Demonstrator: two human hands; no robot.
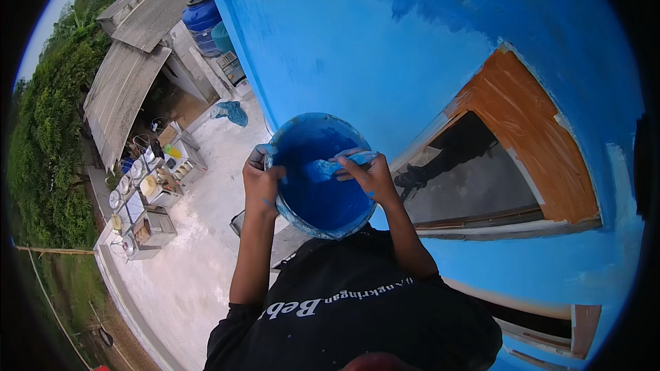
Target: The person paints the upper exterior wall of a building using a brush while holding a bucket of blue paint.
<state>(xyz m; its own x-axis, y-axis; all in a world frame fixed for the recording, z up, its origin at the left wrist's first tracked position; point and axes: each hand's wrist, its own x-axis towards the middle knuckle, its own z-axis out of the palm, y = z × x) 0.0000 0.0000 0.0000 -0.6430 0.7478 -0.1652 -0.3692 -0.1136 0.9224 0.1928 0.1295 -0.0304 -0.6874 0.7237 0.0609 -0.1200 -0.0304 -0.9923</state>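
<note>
A round bucket [289, 217] with a paint-crusted rim is in front of my chest, with dark blue paint [328, 207] inside. My left hand [260, 182] is closed on the left side of its rim, fingers outside and thumb over the edge. In my right hand [372, 178] is a paintbrush [322, 170], pinched by its paint-smeared handle. Its light-blue bristles point left, over the bucket's opening. Blue paint spots both hands. How deep the paint stands is hard to tell.
At my right rises a blue wall [309, 48] with patchy darker paint and a window framed in orange-brown wood [522, 117]. A pale floor [213, 165] lies below on the left, with tables of dishes [148, 192], roofed sheds [127, 86] and a blue tank [201, 17].
</note>
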